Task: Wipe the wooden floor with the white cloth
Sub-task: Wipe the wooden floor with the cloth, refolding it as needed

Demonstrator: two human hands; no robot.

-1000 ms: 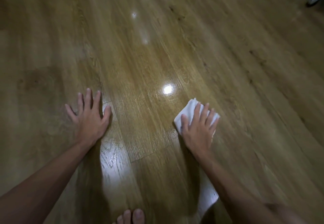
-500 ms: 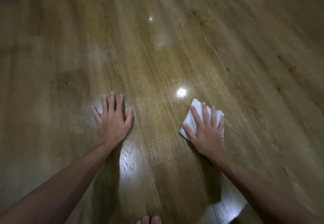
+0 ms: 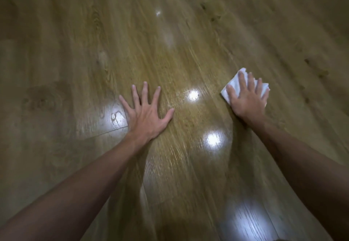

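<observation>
right hand (image 3: 247, 99) at right of frame, fingers straight and spread, pressing flat on small folded white cloth (image 3: 235, 84); cloth pinned under palm, not pinched, corners showing past fingertips. left hand (image 3: 146, 112) at centre, splayed flat on glossy brown wooden plank floor (image 3: 75, 52), holding nothing, bracing weight. judgement: mid-wipe. to do well: keep even palm pressure, stroke along grain, overlap passes, watch cloth does not bunch or slip free. bright glare patches between hands and at lower right hide any smears there.
</observation>
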